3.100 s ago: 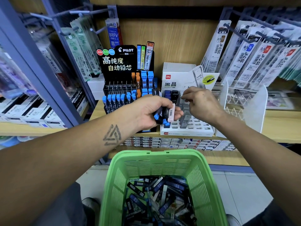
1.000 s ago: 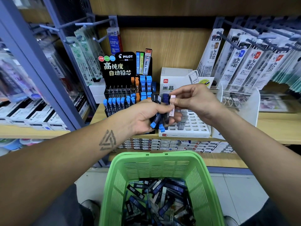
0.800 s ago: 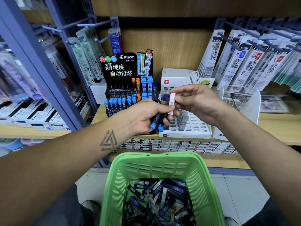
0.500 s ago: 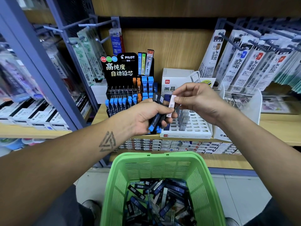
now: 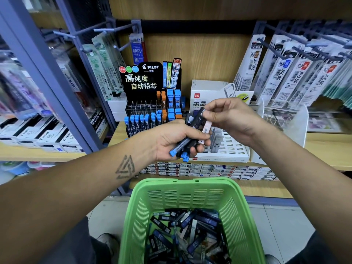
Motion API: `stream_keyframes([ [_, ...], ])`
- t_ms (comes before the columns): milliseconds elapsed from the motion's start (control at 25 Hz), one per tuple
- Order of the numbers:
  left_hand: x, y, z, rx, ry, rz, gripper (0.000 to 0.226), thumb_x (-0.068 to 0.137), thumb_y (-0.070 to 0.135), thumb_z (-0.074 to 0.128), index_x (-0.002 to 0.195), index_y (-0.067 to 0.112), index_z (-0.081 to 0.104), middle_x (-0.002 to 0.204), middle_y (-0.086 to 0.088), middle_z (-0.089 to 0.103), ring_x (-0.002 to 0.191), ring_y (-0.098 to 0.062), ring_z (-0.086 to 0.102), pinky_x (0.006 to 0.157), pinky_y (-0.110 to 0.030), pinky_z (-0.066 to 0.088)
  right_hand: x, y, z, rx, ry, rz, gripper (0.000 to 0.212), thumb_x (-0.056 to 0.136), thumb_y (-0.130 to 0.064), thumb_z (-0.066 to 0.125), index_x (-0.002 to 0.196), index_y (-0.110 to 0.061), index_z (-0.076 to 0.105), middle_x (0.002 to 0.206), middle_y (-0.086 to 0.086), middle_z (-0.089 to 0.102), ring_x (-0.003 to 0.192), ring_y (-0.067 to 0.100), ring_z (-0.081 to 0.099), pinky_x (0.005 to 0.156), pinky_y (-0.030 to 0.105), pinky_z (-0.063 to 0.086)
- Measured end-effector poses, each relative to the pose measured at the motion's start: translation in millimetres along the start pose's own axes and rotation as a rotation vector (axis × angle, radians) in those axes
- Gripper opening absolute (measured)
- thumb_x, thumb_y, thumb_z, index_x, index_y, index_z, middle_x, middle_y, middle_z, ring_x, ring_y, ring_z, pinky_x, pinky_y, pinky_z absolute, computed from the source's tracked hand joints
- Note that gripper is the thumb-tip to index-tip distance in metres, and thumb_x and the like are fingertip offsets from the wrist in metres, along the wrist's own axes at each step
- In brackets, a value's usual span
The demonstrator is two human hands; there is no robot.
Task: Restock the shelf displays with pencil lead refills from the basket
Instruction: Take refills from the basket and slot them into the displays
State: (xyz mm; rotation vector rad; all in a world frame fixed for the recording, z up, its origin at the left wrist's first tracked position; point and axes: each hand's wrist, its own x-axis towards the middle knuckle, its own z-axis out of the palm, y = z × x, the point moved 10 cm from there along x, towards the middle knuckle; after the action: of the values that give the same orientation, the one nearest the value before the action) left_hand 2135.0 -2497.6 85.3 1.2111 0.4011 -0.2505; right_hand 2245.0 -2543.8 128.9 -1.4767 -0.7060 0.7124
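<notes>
My left hand (image 5: pixel 174 139) grips a bundle of lead refill cases (image 5: pixel 185 146), dark tubes with blue caps plus one pale pink case (image 5: pixel 206 128). My right hand (image 5: pixel 231 119) pinches the top of a dark case (image 5: pixel 198 116) in that bundle. Both hands hover over the white slotted display tray (image 5: pixel 231 149), which holds a few grey HB cases (image 5: pixel 217 141). Left of it stands the black Pilot display (image 5: pixel 150 109) with blue and orange refills. A green basket (image 5: pixel 245 216) below holds several loose refill cases (image 5: pixel 188 229).
Hanging packs of pen refills (image 5: pixel 285 73) fill the pegs at the right, more packs (image 5: pixel 102 61) hang at the left. A clear acrylic stand (image 5: pixel 297 122) sits right of the tray. Small boxes (image 5: pixel 205 169) line the shelf below. A blue-grey upright post (image 5: pixel 47 79) stands at the left.
My right hand's fingers have shifted from the pale pink case to a dark case at the top of the bundle. My left hand holds the bundle in about the same place.
</notes>
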Motion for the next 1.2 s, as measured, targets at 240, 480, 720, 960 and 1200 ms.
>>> stream_keyframes([
  [240,3.0,0.0,-8.6,0.020,0.052,-0.012,0.006,0.092,0.003,0.062,0.098,0.004,0.061,0.072,-0.007,0.058,0.039,-0.005,0.041,0.034,-0.014,0.031,-1.2,-7.4,-40.5,0.244,0.237,-0.028,0.016,0.090,0.002,0.066,0.105,-0.002,0.065,0.078,0.011,0.071,0.062,0.016,0.064,0.062,0.024,0.053],
  [480,11.1,1.9,-20.0,-0.147,0.185,-0.027,0.012,0.093,0.002,0.062,0.082,0.001,0.057,0.067,-0.007,0.054,0.035,-0.003,0.043,0.031,-0.012,0.033,-9.5,-12.4,-79.9,0.161,0.412,-0.046,0.007,0.090,0.001,0.065,0.090,-0.006,0.065,0.075,0.011,0.072,0.058,0.021,0.064,0.057,0.027,0.053],
  [720,15.7,14.1,-32.1,-0.225,0.317,0.046,0.012,0.094,-0.002,0.058,0.084,0.001,0.054,0.065,-0.013,0.063,0.036,-0.003,0.046,0.033,-0.011,0.034,-7.2,-16.7,-72.6,0.100,0.269,-0.089,0.012,0.088,0.002,0.069,0.098,-0.004,0.070,0.080,0.014,0.073,0.065,0.022,0.066,0.065,0.029,0.057],
  [960,21.0,10.6,-16.9,-0.228,0.214,0.005,0.011,0.100,0.003,0.051,0.098,-0.003,0.059,0.088,-0.024,0.068,0.037,-0.002,0.042,0.034,-0.009,0.034,-2.1,-13.0,-47.2,0.068,0.122,-0.077,0.014,0.089,0.003,0.066,0.098,-0.006,0.069,0.075,0.010,0.072,0.065,0.018,0.066,0.063,0.024,0.055],
  [1200,16.9,15.7,-32.4,-0.190,0.336,0.081,0.013,0.086,-0.008,0.066,0.084,0.001,0.058,0.064,-0.009,0.059,0.039,-0.007,0.045,0.034,-0.014,0.034,1.4,-8.5,-40.9,0.121,0.091,-0.041,0.025,0.088,0.009,0.064,0.109,-0.004,0.067,0.083,0.011,0.075,0.075,0.020,0.070,0.073,0.026,0.057],
])
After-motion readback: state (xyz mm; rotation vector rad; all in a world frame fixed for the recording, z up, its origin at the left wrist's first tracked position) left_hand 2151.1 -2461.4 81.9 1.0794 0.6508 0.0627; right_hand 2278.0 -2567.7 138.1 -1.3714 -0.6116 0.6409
